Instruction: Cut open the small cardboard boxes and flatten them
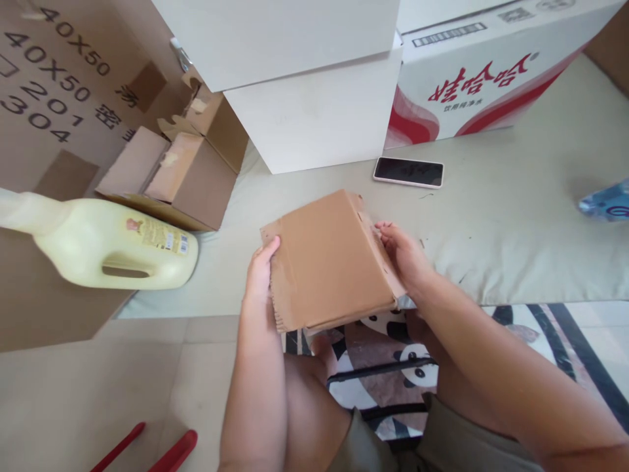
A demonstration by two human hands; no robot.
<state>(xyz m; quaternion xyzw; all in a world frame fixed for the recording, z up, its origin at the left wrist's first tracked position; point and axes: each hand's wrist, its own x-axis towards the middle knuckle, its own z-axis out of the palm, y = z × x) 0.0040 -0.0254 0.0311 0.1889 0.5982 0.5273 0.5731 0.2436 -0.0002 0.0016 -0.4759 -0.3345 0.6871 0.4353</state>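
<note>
A flat brown cardboard box point(334, 262) is held tilted above my lap. My left hand point(260, 265) grips its left edge, thumb on top and the other fingers hidden underneath. At the right side, my right hand point(400, 255) is closed against the box's side flap, with its fingers curled; whether it pinches the flap itself is hard to see. A bit of grey material point(405, 301) shows at the near right corner of the box.
A phone point(409, 172) lies on the pale cloth point(491, 229) beyond the box. White boxes point(319, 111) and a red-and-white carton point(472, 92) stand behind. On the left are small cardboard boxes point(196, 177) and a yellow jug point(122, 242) on its side. A bottle point(607, 202) lies far right.
</note>
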